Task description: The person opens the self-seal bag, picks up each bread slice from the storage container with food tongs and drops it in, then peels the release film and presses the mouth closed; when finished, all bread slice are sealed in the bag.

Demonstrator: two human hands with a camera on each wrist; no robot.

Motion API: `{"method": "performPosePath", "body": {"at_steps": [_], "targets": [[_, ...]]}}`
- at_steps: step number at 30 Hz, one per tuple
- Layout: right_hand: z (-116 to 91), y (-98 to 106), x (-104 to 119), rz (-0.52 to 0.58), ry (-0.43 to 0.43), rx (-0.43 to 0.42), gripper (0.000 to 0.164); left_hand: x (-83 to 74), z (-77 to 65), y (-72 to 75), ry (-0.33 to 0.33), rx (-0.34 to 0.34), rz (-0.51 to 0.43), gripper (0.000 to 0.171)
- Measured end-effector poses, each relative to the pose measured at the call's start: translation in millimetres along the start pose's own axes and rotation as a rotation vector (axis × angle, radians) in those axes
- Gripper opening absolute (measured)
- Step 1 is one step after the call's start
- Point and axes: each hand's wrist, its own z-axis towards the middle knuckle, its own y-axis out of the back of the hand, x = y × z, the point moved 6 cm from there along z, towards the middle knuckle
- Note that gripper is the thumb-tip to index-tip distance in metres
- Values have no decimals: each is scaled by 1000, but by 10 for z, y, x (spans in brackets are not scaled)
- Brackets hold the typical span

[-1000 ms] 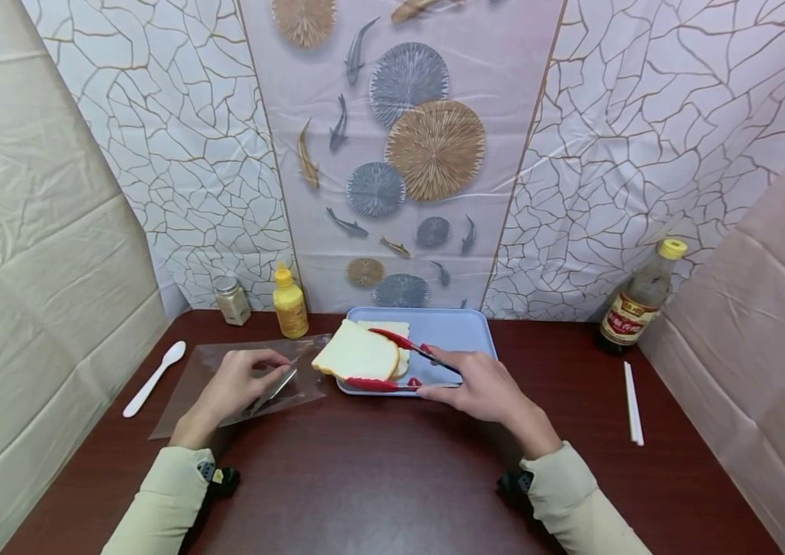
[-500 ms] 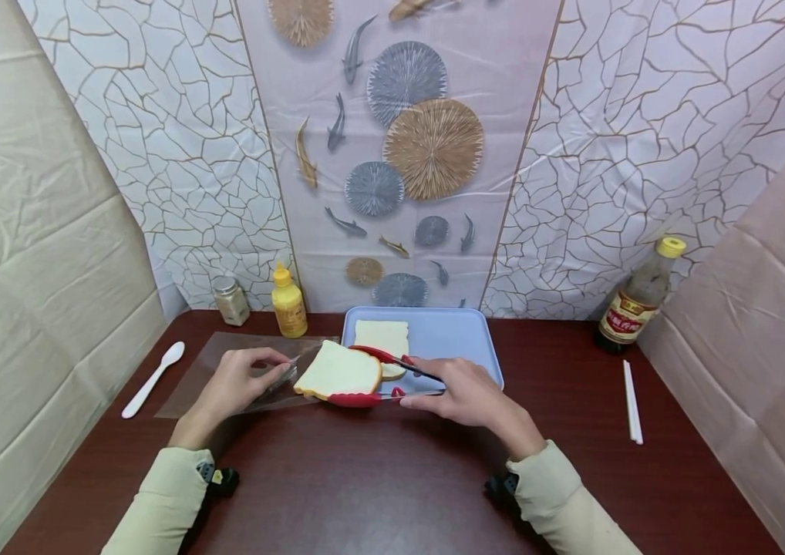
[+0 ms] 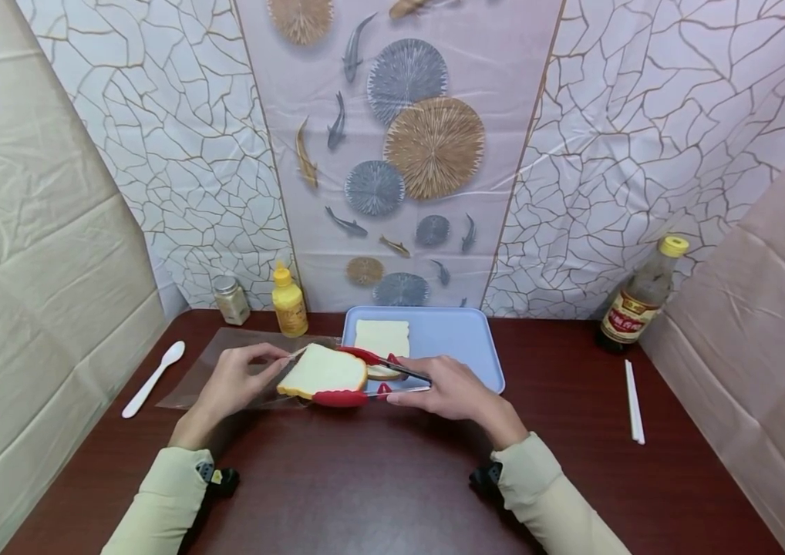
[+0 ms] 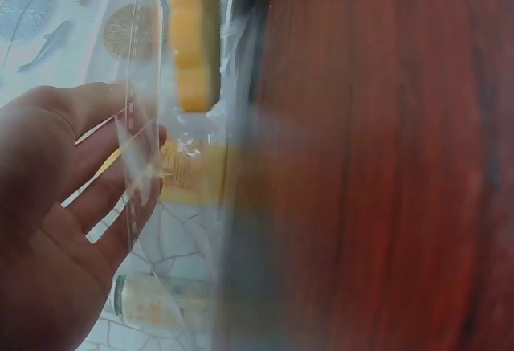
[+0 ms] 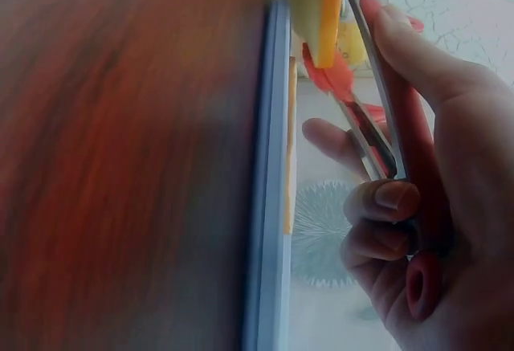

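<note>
Between finger and thumb, my left hand (image 3: 240,379) pinches the upper edge of a clear plastic bag (image 3: 210,366), lifting its mouth off the table. My right hand (image 3: 453,391) grips a pair of tongs (image 5: 408,118) with red tips, a red handle and a ring at the end. Clamped in the tongs' tips is a slice of bread (image 3: 325,370), white with a yellow-brown crust. Its left end overlaps the bag's opening, beside my left fingertips. In the left wrist view the bread's crust (image 4: 193,66) shows close to the plastic film held by the fingers.
A light blue tray (image 3: 455,339) behind the tongs bears more bread (image 3: 382,335). A yellow squeeze bottle (image 3: 289,304) and a shaker jar (image 3: 231,301) stand at the back left. A white spoon (image 3: 154,380) lies left; a sauce bottle (image 3: 635,301) and white chopsticks (image 3: 633,402) are at right.
The right hand has moved left with the tongs and bread, bringing the slice off the tray and up to the bag's mouth. The left hand has barely moved; the bag has shifted slightly.
</note>
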Motion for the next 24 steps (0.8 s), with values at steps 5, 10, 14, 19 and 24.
{"method": "performPosePath", "body": {"at_steps": [5, 10, 14, 19, 24], "targets": [[124, -57, 23, 60, -13, 2, 82, 43, 4, -21, 43, 18, -82, 15], [228, -129, 105, 59, 7, 21, 82, 73, -6, -25, 49, 14, -102, 16], [272, -162, 161, 31, 3, 44, 82, 83, -13, -4, 39, -10, -86, 14], [277, -175, 178, -2, -25, 67, 85, 69, -8, 14, 45, -12, -100, 12], [281, -189, 195, -13, -16, 62, 84, 61, -1, 1, 56, -3, -122, 17]]}}
